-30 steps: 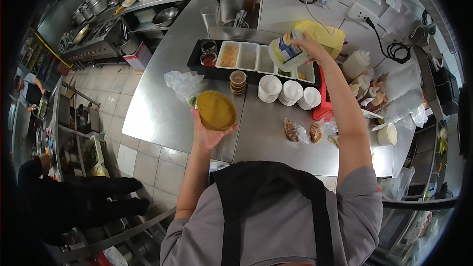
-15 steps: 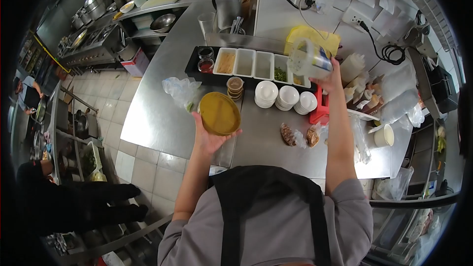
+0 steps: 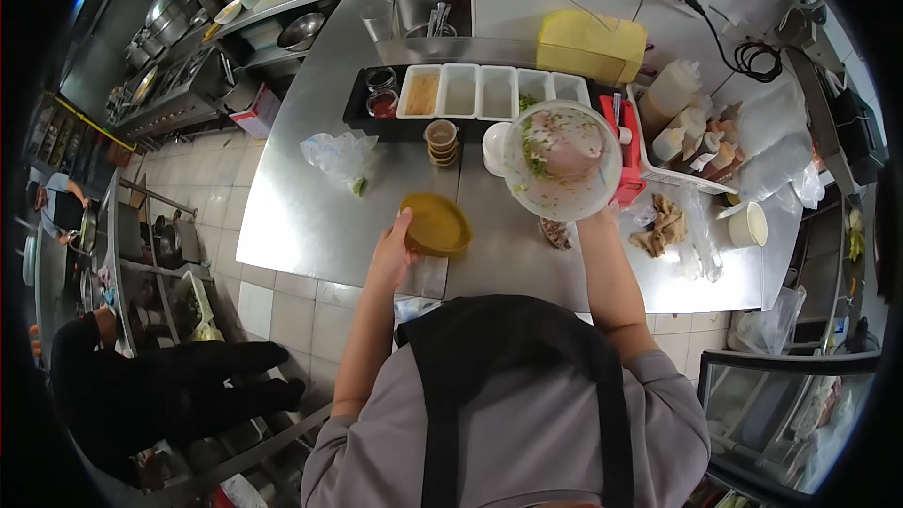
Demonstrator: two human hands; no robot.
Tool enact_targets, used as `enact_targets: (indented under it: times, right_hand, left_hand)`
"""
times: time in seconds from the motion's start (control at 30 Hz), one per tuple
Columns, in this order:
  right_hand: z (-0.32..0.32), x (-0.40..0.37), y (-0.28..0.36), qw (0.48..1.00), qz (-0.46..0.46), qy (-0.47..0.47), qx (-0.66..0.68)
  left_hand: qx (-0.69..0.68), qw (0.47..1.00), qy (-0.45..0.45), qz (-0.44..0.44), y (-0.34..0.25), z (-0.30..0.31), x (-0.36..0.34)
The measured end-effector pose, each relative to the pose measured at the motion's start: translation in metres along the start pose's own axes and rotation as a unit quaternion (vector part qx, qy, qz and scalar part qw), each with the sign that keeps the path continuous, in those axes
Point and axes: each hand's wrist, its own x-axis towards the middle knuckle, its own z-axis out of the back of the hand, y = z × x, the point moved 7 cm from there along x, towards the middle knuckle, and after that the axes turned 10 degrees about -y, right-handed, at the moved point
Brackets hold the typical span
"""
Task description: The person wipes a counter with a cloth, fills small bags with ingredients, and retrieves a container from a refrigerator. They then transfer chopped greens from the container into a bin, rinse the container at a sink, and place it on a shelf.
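My left hand (image 3: 393,249) grips a round mustard-yellow lid (image 3: 438,225) by its left edge, above the steel counter. My right hand (image 3: 597,221) holds a translucent plastic tub (image 3: 564,165) from below and behind, so most of its fingers are hidden. The tub's mouth faces me, and chopped green bits cling to the inside. Behind it, a black holder carries several white containers (image 3: 461,92), one with shredded pale food and one with chopped greens. The tub covers most of the white cups (image 3: 493,149).
Left on the counter (image 3: 282,216) lies a clear plastic bag (image 3: 339,158). Small stacked brown-topped cups (image 3: 440,143) stand mid-counter. To the right are a crumpled brown cloth-like thing (image 3: 662,228), a white cup (image 3: 748,224) and a basket of squeeze bottles (image 3: 691,136). Other people stand at left.
The tub has come down and toward me from above the right-hand containers, turning its mouth to face me. The lid has tipped flatter and moved slightly right. My view has shifted a little.
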Motion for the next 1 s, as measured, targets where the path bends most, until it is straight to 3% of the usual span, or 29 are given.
enact_targets:
  times: [0.03,0.07,0.2,0.23,0.27,0.33,0.4,0.43,0.47,0.53,0.6,0.63,0.7,0.77,0.87,0.93,1.0]
  right_hand:
    - [0.004,0.005,-0.012,0.999,-0.026,-0.040,0.012]
    - [0.002,0.008,-0.021,0.999,-0.028,-0.040,0.015]
    - [0.013,0.015,-0.091,0.950,-0.236,-0.078,-0.190]
    - [0.028,0.016,-0.105,0.932,-0.307,-0.116,-0.151]
    - [0.003,0.015,-0.105,0.926,-0.265,-0.146,-0.226]
    - [0.009,0.029,-0.099,0.903,-0.221,-0.165,-0.330]
    - [0.034,0.060,-0.051,0.756,-0.092,-0.141,-0.633]
    - [0.022,0.067,-0.032,0.808,-0.009,-0.161,-0.567]
    - [0.022,0.073,-0.028,0.808,-0.011,-0.160,-0.567]
    - [-0.006,0.079,-0.008,0.581,0.234,-0.081,-0.775]
    - [-0.017,0.083,0.019,0.268,0.413,-0.149,-0.857]
    - [-0.014,0.088,0.026,0.268,0.416,-0.145,-0.857]
    - [0.039,0.105,0.034,0.243,0.089,-0.243,-0.935]
    - [0.044,0.110,0.034,0.256,0.091,-0.239,-0.932]
    - [0.052,0.112,0.031,0.275,0.101,-0.220,-0.930]
    - [0.052,0.113,0.028,0.268,0.126,-0.190,-0.936]
    - [0.057,0.116,0.028,0.279,0.096,-0.174,-0.940]
  left_hand:
    - [0.105,0.992,-0.063,-0.026,-0.002,0.011,0.001]
    - [0.106,0.992,-0.066,-0.026,-0.002,0.014,0.000]
    - [0.013,0.993,0.024,-0.117,-0.023,-0.013,-0.005]
    - [-0.012,0.989,0.044,-0.138,-0.027,-0.019,-0.010]
    - [-0.015,0.989,0.044,-0.140,-0.037,-0.026,-0.018]
    - [-0.119,0.977,0.178,-0.023,-0.051,-0.054,-0.035]
    - [-0.134,0.974,0.178,-0.040,-0.054,-0.045,-0.036]
    - [-0.152,0.971,0.179,-0.050,-0.055,-0.041,-0.037]
    - [-0.153,0.971,0.177,-0.051,-0.056,-0.042,-0.038]
    - [-0.235,0.954,0.182,-0.024,-0.061,-0.045,-0.045]
    - [-0.264,0.946,0.182,-0.046,-0.076,-0.044,-0.054]
    - [-0.294,0.935,0.186,-0.071,-0.084,-0.043,-0.057]
    - [-0.303,0.936,0.139,-0.107,-0.088,-0.025,-0.054]
    - [-0.301,0.938,0.069,-0.159,-0.096,0.000,-0.054]
    - [-0.350,0.922,-0.014,-0.167,-0.101,0.038,-0.059]
    - [-0.365,0.914,-0.019,-0.173,-0.101,0.052,-0.069]
    - [-0.355,0.912,-0.029,-0.201,-0.105,0.065,-0.076]
